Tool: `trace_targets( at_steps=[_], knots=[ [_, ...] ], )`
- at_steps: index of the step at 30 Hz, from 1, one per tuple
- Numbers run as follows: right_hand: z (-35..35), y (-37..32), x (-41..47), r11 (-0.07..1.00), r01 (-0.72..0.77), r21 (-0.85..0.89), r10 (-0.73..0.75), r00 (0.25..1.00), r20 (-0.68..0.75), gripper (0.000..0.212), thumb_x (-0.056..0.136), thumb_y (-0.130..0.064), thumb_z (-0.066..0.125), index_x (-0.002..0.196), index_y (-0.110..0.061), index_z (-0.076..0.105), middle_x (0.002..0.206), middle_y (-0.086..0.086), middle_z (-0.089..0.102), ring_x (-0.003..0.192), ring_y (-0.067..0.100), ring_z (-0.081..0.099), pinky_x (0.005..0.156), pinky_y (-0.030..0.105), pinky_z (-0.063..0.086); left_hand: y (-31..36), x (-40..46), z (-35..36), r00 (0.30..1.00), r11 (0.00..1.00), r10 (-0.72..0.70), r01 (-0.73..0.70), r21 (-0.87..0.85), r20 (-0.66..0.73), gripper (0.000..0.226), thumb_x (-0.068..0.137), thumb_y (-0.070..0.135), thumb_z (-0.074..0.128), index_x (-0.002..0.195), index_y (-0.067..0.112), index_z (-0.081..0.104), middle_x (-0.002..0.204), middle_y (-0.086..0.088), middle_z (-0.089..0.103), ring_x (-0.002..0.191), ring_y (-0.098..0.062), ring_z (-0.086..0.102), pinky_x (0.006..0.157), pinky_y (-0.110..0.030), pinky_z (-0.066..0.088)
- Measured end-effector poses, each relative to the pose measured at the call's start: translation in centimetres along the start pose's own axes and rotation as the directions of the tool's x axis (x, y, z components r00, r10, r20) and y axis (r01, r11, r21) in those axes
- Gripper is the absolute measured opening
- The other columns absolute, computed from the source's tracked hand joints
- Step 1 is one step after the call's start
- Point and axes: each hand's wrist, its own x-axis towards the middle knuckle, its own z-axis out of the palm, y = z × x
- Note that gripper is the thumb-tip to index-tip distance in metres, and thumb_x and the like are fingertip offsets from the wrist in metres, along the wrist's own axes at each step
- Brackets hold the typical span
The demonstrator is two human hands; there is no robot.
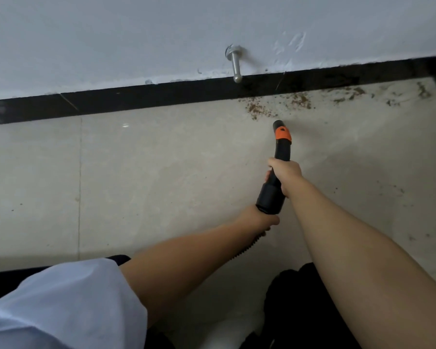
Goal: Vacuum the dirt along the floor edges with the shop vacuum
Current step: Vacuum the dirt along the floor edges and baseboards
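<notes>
Gripping one black vacuum nozzle (pixel 277 157) with two hands: right hand (pixel 286 173) curled round its middle, left hand (pixel 258 219) clasping the hose (pixel 247 248) just behind the cuff. Tip near one brown dirt (pixel 277 104) scatter along the black baseboard (pixel 136 100), upper right. Beige tiled floor (pixel 149 172) lying broad on the left; white wall (pixel 111 34) with one metal doorstop (pixel 235 64) above.
</notes>
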Motion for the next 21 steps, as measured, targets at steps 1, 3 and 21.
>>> trace_targets(
  at_steps=[1, 3, 21],
  knots=[
    [-0.4, -0.1, 0.3, 1.0, -0.006, 0.013, 0.006, 1.0, -0.002, 0.016, 0.084, -0.004, 0.057, 0.096, -0.004, 0.048, 0.058, 0.007, 0.05, 0.044, 0.018, 0.047, 0.047, 0.029, 0.045, 0.2, 0.2, 0.2, 1.0, 1.0, 0.011, -0.011, 0.0, 0.005, 0.025, 0.083, 0.012, 0.063, 0.106, 0.009, 0.053, 0.078, -0.005, 0.055, 0.065, -0.017, 0.051, 0.068, -0.03, 0.047],
    [-1.0, -0.4, 0.7, 0.999, -0.021, 0.03, 0.021, 1.0, 0.003, 0.016, 0.083, -0.004, 0.057, 0.096, -0.004, 0.048, 0.058, 0.007, 0.05, 0.044, 0.019, 0.047, 0.047, 0.029, 0.045, 0.8, 0.5, 0.5, 1.0, 1.0, 0.02, -0.02, 0.002, 0.008, 0.021, 0.084, 0.011, 0.062, 0.101, 0.012, 0.049, 0.076, -0.004, 0.053, 0.064, -0.017, 0.05, 0.069, -0.03, 0.047],
    [1.8, -1.5, 1.3, 0.983, 0.084, -0.166, -0.051, 0.98, 0.195, 0.01, 0.081, -0.004, 0.055, 0.088, -0.006, 0.048, 0.055, 0.008, 0.054, 0.044, 0.019, 0.05, 0.049, 0.025, 0.046, 0.5, 1.1, 0.8, 0.99, 0.982, 0.023, -0.048, -0.183, -0.138, 0.015, 0.082, 0.005, 0.06, 0.079, 0.017, 0.051, 0.072, -0.004, 0.051, 0.063, -0.016, 0.048, 0.062, -0.027, 0.044]
  ],
)
